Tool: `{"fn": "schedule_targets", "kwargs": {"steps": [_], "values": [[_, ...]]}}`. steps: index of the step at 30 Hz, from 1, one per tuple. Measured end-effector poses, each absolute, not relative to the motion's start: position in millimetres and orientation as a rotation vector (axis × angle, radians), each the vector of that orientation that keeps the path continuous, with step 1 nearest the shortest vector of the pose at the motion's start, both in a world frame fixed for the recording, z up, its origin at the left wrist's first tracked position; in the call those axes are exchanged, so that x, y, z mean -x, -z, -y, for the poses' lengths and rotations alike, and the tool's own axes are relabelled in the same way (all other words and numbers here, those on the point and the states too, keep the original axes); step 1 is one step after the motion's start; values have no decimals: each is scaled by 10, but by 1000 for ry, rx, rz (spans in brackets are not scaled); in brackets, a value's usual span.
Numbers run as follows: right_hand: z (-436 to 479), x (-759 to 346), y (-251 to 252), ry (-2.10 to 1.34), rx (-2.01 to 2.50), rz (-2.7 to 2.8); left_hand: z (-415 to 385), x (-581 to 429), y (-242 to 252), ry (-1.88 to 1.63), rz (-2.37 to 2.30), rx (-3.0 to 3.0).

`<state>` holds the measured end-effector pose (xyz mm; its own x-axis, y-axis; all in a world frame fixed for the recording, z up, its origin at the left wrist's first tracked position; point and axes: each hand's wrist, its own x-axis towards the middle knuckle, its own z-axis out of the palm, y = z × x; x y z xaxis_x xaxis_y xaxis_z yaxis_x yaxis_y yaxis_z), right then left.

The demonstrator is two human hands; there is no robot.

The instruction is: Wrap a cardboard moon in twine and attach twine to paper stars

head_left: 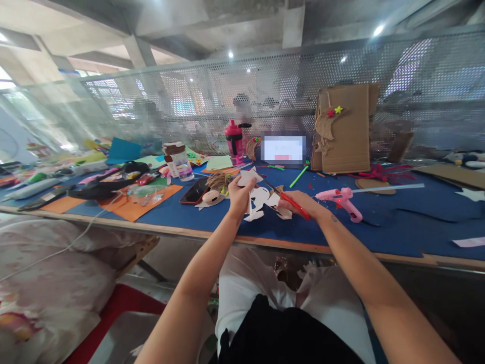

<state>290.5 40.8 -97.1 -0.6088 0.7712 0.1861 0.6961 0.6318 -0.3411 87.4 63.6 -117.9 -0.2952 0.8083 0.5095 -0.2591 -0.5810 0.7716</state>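
Note:
My left hand (241,191) pinches a small piece of white paper (250,177), raised above the table's near edge. Red-handled scissors (299,205) are gripped in my right hand (297,201), their dark blades pointing up and left toward the paper. Whether the blades touch it I cannot tell. Below and between both hands lie several cut white paper scraps (260,198). Just right of my right hand rests a pink glue gun (341,198) with a clear glue stick (390,187) sticking out of its back.
A black phone (195,191), a white earbud case (210,197) and twine (220,179) lie to the left. Behind stand a pink bottle (234,144), a lit screen (284,148) and cardboard (348,131) with a hanging twine moon (329,124). Orange sheets (136,210) lie farther left.

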Motion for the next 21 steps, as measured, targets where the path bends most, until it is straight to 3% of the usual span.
{"fn": "schedule_targets", "kwargs": {"steps": [21], "values": [[-415,-2863,981,-454,1215,2444,-629,-878,1176,-1899,-714,-1199]]}}
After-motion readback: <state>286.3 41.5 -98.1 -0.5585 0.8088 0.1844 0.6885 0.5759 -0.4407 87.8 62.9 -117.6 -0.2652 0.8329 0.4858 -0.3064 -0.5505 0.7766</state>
